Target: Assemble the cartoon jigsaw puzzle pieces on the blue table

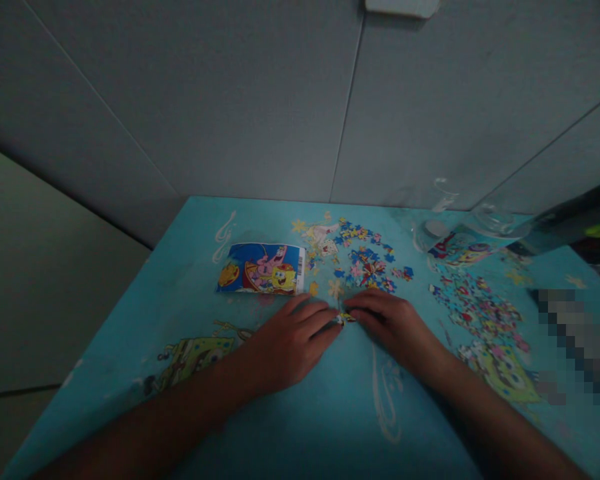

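Both hands meet over a few small joined jigsaw puzzle pieces (349, 318) on the blue tablecloth. My left hand (295, 340) closes its fingertips on their left side. From the right, my right hand (387, 317) pinches the same small cluster. Fingers partly cover the pieces, so their exact joints are hidden. Just beyond my left hand lies a picture card (263, 269) showing cartoon figures on blue. A loose heap of mostly blue and pink puzzle pieces (373, 267) spreads beyond my right hand.
A second, larger pile of puzzle pieces (475, 303) lies at the right. Behind it stand a clear container with a printed cartoon band (473, 243) and a clear bottle (437, 213). A blurred-out dark object (580, 340) rests at the right edge. A grey wall (260, 100) borders the table's back.
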The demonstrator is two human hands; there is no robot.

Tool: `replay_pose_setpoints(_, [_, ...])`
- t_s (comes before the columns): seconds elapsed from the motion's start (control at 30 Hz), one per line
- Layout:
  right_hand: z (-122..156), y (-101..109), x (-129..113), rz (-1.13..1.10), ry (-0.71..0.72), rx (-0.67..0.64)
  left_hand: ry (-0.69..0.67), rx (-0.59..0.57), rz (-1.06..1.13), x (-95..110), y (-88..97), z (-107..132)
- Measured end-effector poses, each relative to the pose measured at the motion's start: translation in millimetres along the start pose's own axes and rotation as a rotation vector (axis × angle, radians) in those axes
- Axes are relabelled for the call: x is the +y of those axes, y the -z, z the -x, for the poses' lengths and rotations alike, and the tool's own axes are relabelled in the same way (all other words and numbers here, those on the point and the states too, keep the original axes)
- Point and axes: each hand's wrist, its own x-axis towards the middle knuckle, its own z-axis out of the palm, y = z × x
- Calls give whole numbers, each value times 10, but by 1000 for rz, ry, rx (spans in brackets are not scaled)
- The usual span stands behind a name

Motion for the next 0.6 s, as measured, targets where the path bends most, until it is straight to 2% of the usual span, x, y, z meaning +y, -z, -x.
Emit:
replay_pose_setpoints(0.13, [-3,69,34,54,-28,6,0,-6,2,-4,-3,9])
replay_pose_setpoints(0.23, [8,89,43,87,-55,-36,8,-5,-6,-6,-12,13])
replay_pose_setpoints(0.6, [29,15,5,117,-62,-68,11,0,7,-8,-10,11])
